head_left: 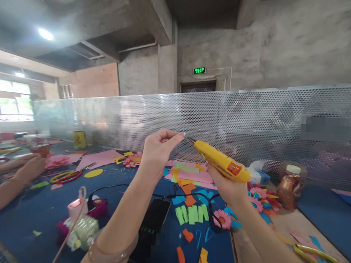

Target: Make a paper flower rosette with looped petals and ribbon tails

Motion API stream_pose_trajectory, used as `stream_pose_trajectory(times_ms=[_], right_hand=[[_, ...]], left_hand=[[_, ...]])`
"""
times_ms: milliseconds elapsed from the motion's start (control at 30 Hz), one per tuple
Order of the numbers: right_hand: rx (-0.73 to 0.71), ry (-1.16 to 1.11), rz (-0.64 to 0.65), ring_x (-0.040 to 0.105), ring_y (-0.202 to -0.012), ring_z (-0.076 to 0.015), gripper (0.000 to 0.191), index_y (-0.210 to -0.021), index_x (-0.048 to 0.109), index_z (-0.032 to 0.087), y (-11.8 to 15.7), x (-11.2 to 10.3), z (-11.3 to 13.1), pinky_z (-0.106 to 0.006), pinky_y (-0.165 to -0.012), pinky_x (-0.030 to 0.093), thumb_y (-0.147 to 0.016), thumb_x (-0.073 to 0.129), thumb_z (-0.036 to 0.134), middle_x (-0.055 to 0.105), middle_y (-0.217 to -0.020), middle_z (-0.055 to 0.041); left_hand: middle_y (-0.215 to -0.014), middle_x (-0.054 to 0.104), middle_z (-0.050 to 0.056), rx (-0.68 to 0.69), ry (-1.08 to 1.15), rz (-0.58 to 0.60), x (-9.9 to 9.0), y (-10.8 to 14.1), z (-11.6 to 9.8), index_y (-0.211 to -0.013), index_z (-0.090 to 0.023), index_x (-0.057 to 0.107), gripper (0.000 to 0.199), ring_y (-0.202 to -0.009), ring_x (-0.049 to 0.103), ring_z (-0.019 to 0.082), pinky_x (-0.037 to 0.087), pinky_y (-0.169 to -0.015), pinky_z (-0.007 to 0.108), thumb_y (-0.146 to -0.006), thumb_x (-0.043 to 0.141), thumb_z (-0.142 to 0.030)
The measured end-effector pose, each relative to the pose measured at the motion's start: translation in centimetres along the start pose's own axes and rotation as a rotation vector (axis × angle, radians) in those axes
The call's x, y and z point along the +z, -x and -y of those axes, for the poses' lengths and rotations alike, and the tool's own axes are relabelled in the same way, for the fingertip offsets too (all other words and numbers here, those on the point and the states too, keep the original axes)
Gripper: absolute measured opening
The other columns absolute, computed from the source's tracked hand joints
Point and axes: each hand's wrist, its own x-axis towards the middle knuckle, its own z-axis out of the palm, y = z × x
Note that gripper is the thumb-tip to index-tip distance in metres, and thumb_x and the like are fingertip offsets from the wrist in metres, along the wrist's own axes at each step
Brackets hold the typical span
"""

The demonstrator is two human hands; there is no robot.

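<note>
My right hand (227,185) is wrapped round a yellow hot glue gun (221,159), held above the table with its nozzle pointing left. Opposite it, my left hand (159,148) pinches a small, thin blue paper piece (183,130) between thumb and fingers. The nozzle tip is right beside these fingertips; whether it touches the blue piece I cannot tell. Below my hands lie light green paper strips (191,214), a pink paper flower (222,219) with an orange centre, and folded blue paper loops (198,238).
A black cable (175,195) crosses the blue table. A phone (156,217) lies under my left forearm. Yellow-handled scissors (318,256) and a copper-coloured bottle (290,188) are at right. Another person's hands (32,167) work at left, near red-and-yellow scissors (67,177). Perforated metal panels (153,114) stand behind.
</note>
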Motion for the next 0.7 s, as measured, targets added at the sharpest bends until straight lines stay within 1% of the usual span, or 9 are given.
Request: stream_pose_trajectory(times_ms=[100, 200, 300, 433, 500, 567, 633, 667, 700], right_hand=[[-0.009, 0.004, 0.023, 0.048, -0.047, -0.0112, 0.012, -0.058, 0.051, 0.021, 0.2, 0.2, -0.4, -0.025, -0.043, 0.042, -0.069, 0.056, 0.02, 0.049, -0.052, 0.0042], [0.01, -0.012, 0.015, 0.047, -0.046, -0.0107, 0.011, -0.058, 0.052, 0.021, 0.2, 0.3, -0.7, -0.024, -0.043, 0.042, -0.069, 0.056, 0.02, 0.048, -0.052, 0.0045], [0.026, -0.026, -0.029, 0.046, -0.045, -0.0101, 0.011, -0.059, 0.052, 0.021, -0.1, 0.2, -0.6, -0.024, -0.042, 0.042, -0.069, 0.057, 0.021, 0.048, -0.05, 0.005], [0.021, -0.037, 0.005, 0.048, -0.046, -0.0107, 0.011, -0.056, 0.052, 0.02, -0.2, -0.1, -0.2, -0.024, -0.044, 0.043, -0.066, 0.056, 0.021, 0.05, -0.05, 0.0044], [0.078, -0.078, -0.013, 0.048, -0.047, -0.0106, 0.01, -0.057, 0.052, 0.02, -0.1, -0.4, -0.1, -0.024, -0.045, 0.043, -0.065, 0.057, 0.022, 0.049, -0.051, 0.0046], [0.164, -0.126, -0.024, 0.048, -0.048, -0.0107, 0.01, -0.057, 0.052, 0.02, -0.5, -0.8, -0.1, -0.024, -0.046, 0.042, -0.062, 0.061, 0.022, 0.049, -0.052, 0.0047], [0.244, -0.163, -0.023, 0.046, -0.047, -0.0102, 0.014, -0.058, 0.051, 0.02, -1.8, -1.2, -0.1, -0.023, -0.043, 0.04, -0.059, 0.065, 0.022, 0.048, -0.053, 0.0046], [0.279, -0.181, -0.043, 0.044, -0.045, -0.0093, 0.014, -0.062, 0.051, 0.02, -2.9, -1.1, -0.2, -0.023, -0.041, 0.037, -0.06, 0.064, 0.023, 0.048, -0.053, 0.0045], [0.309, -0.199, -0.084, 0.041, -0.042, -0.008, 0.011, -0.068, 0.05, 0.02, -4.2, -0.9, -0.4, -0.022, -0.038, 0.035, -0.067, 0.059, 0.026, 0.047, -0.055, 0.0047]], left_hand=[[-0.062, 0.055, -0.001, -0.021, 0.009, -0.021, 0.0, 0.0, -0.2, -0.061, -0.018, 0.061, 0.015, -0.062, 0.049, 0.011, 0.038, -0.062, 0.026, -0.064, 0.068, -0.031], [-0.063, 0.055, -0.001, -0.044, 0.019, -0.017, -0.1, 0.0, -0.4, -0.062, -0.018, 0.061, 0.015, -0.062, 0.05, 0.011, 0.038, -0.061, 0.026, -0.064, 0.068, -0.031], [-0.062, 0.054, -0.001, -0.04, 0.022, -0.003, -0.2, 0.0, -0.3, -0.062, -0.018, 0.061, 0.016, -0.062, 0.05, 0.011, 0.039, -0.062, 0.026, -0.065, 0.068, -0.032], [-0.062, 0.055, -0.001, -0.033, 0.015, -0.007, -0.1, 0.1, -0.2, -0.062, -0.018, 0.061, 0.016, -0.062, 0.05, 0.011, 0.039, -0.062, 0.026, -0.064, 0.068, -0.032], [-0.063, 0.056, 0.0, -0.044, 0.021, -0.007, 0.0, 0.1, -0.2, -0.062, -0.018, 0.062, 0.016, -0.063, 0.051, 0.012, 0.04, -0.063, 0.026, -0.064, 0.068, -0.032], [-0.064, 0.057, 0.0, -0.046, 0.034, -0.019, -0.1, 0.0, -0.4, -0.062, -0.018, 0.062, 0.015, -0.064, 0.052, 0.012, 0.041, -0.064, 0.026, -0.063, 0.069, -0.032], [-0.063, 0.057, -0.001, -0.038, 0.055, -0.065, -0.6, -0.4, -0.6, -0.062, -0.019, 0.063, 0.013, -0.065, 0.051, 0.011, 0.04, -0.063, 0.025, -0.062, 0.07, -0.031], [-0.063, 0.058, -0.001, -0.025, 0.069, -0.107, -1.0, -0.7, -0.7, -0.061, -0.019, 0.064, 0.013, -0.065, 0.051, 0.011, 0.04, -0.063, 0.025, -0.061, 0.07, -0.03], [-0.064, 0.058, -0.001, -0.007, 0.084, -0.156, -1.5, -1.0, -0.8, -0.061, -0.02, 0.065, 0.012, -0.066, 0.052, 0.012, 0.04, -0.063, 0.024, -0.06, 0.071, -0.029]])
